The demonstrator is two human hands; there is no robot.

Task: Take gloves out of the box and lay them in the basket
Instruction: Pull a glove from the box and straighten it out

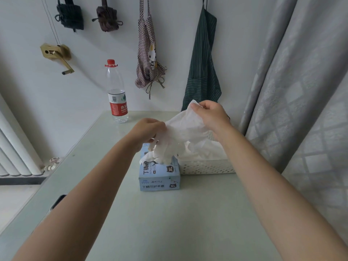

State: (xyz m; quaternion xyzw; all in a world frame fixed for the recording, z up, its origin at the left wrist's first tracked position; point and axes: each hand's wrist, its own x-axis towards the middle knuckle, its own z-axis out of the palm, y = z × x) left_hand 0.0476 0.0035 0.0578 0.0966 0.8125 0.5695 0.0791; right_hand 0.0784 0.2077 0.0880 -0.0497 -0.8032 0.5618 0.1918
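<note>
Fingertips of the left hand [148,131] are buried in the white glove [180,132], so the exact pinch there is hard to read, though its fingers curl around the glove's lower part. Part of the basket [207,167] is hidden behind the right forearm and the hanging glove. A dark flat object [59,201] at the table's left edge is cut off and cannot be identified.

The pale green table [169,223] stands against a white wall hung with a checked apron [148,59] and a green striped apron [203,63]; grey curtains [301,91] fall at the right, and a water bottle [116,95] stands at the back.

The blue box [160,178] sits just beside the white perforated basket, which holds crumpled white gloves [203,149]. The right hand [209,113] pinches the glove's cuff, held above box and basket.
</note>
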